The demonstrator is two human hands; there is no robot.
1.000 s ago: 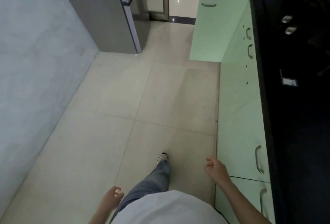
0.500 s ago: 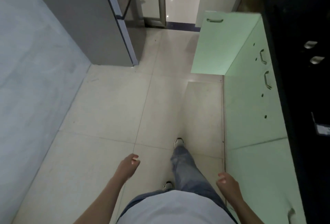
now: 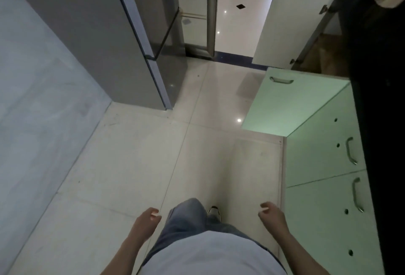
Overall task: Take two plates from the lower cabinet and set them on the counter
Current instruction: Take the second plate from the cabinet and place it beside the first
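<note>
Though empty, hands near cabinet (ajar)

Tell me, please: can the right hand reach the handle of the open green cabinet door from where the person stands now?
Probably not yet. The right hand hangs empty near the hip, while the handle sits on the far end of the open green cabinet door, well ahead. Only bare floor lies between, so a few steps forward should do.

Beyond the open green cabinet door I can't see the shelves or any plates inside. To its right the counter is just black, and the frame cuts it off.
</note>
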